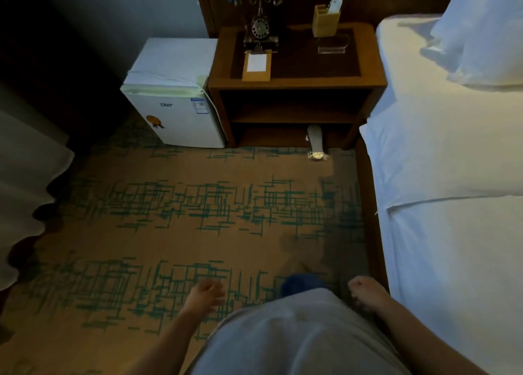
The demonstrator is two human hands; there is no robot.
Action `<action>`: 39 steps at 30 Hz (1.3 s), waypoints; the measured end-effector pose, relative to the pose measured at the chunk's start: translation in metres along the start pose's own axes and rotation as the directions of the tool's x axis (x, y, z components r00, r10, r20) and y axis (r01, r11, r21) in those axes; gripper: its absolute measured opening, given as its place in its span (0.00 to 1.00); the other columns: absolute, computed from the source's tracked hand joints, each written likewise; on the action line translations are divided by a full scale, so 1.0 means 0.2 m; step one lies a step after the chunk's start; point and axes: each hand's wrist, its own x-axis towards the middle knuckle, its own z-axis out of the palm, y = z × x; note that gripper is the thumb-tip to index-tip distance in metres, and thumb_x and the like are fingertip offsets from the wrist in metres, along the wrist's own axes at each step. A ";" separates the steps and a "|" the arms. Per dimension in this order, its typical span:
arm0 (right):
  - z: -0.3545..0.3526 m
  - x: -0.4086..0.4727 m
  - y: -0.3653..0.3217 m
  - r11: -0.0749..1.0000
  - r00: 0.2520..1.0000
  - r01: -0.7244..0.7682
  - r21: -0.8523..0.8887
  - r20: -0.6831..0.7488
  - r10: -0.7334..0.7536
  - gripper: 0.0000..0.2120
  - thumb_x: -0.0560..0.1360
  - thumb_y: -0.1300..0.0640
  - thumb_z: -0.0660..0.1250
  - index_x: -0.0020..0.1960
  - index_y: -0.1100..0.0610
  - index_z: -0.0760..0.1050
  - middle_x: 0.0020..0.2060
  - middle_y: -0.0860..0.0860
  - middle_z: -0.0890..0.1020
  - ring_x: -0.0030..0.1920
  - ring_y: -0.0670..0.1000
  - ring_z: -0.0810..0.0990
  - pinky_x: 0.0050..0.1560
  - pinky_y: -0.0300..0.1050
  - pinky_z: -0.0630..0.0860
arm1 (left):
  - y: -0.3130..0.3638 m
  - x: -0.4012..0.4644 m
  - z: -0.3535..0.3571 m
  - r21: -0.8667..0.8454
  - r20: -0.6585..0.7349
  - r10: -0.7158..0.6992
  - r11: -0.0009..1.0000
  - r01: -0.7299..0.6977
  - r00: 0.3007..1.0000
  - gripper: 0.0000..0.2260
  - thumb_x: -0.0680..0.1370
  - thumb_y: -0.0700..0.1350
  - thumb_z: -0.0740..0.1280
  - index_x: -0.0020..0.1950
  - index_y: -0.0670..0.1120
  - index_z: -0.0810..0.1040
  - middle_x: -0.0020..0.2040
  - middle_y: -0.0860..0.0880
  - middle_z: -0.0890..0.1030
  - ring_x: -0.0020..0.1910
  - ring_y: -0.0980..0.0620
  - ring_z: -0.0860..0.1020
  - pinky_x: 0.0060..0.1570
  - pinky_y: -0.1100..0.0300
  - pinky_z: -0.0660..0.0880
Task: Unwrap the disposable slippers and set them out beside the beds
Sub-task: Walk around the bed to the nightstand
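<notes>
Fingers of the left hand (208, 292) are loosely curled and hold nothing; the right hand (365, 289) is clenched in an empty fist. Well ahead of both, the wrapped slippers (316, 142) lie at the foot of the nightstand (297, 80), half under its lowest shelf, near the bed (441, 176). Between hands and slippers stretches bare carpet (184, 205), bounded by the bed's edge on the right and a mini fridge (175, 105) beside the nightstand.

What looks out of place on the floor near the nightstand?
A crumpled clear wrapper lies on the carpet just in front of the nightstand, like litter. Behind it a pale slipper-like thing pokes out from the bottom shelf alone, with no mate visible. Both hands are empty.
</notes>
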 end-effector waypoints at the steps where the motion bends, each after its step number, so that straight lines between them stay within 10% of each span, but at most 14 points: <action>1: -0.09 0.04 -0.07 0.998 1.000 -0.017 0.065 -0.003 0.017 0.09 0.79 0.57 0.55 0.43 0.57 0.71 0.40 0.56 0.74 0.40 0.53 0.73 0.39 0.44 0.69 | 0.05 0.01 0.02 0.026 0.008 -0.009 1.000 0.009 1.000 0.10 0.79 0.40 0.57 0.40 0.44 0.74 0.34 0.47 0.75 0.29 0.52 0.72 0.27 0.65 0.64; 13: -0.66 0.46 -0.87 0.984 0.999 0.023 0.177 0.018 -0.027 0.11 0.80 0.55 0.55 0.59 0.56 0.71 0.49 0.55 0.76 0.49 0.54 0.76 0.47 0.46 0.71 | 0.65 0.41 -0.03 0.059 -0.070 -0.029 0.998 0.033 0.997 0.10 0.74 0.38 0.62 0.33 0.43 0.78 0.35 0.44 0.80 0.35 0.49 0.76 0.37 0.57 0.69; 23: -0.50 0.62 -1.13 0.985 0.992 -0.123 0.124 0.031 0.120 0.14 0.80 0.58 0.55 0.37 0.55 0.72 0.36 0.52 0.75 0.42 0.54 0.77 0.46 0.46 0.69 | 1.51 1.08 -0.30 0.318 0.131 0.029 0.946 -0.070 0.991 0.13 0.78 0.39 0.59 0.34 0.48 0.74 0.34 0.46 0.77 0.33 0.50 0.75 0.32 0.62 0.71; 28: -0.46 0.71 -1.29 0.941 0.970 -0.223 0.254 -0.043 0.241 0.07 0.77 0.57 0.57 0.46 0.56 0.73 0.35 0.48 0.73 0.44 0.51 0.72 0.46 0.41 0.67 | 1.94 1.40 -0.28 0.309 0.173 0.095 0.940 -0.146 0.980 0.11 0.78 0.40 0.56 0.40 0.47 0.76 0.38 0.49 0.79 0.39 0.48 0.78 0.39 0.59 0.72; 32: -0.50 0.83 -1.38 0.891 0.963 -0.262 0.369 0.046 0.265 0.08 0.77 0.59 0.58 0.43 0.56 0.74 0.34 0.54 0.75 0.37 0.53 0.73 0.41 0.52 0.72 | 2.14 1.60 -0.22 0.268 0.200 0.105 0.951 -0.158 0.974 0.09 0.79 0.41 0.56 0.44 0.46 0.74 0.46 0.44 0.80 0.44 0.47 0.78 0.43 0.57 0.73; 39: -0.70 1.29 -1.52 0.780 0.956 -0.290 0.555 0.121 0.269 0.10 0.79 0.59 0.57 0.56 0.60 0.74 0.32 0.53 0.73 0.29 0.50 0.70 0.28 0.40 0.63 | 2.15 1.88 -0.04 0.274 0.201 0.077 0.953 -0.131 0.977 0.09 0.79 0.42 0.57 0.42 0.48 0.75 0.41 0.47 0.79 0.43 0.48 0.78 0.40 0.60 0.70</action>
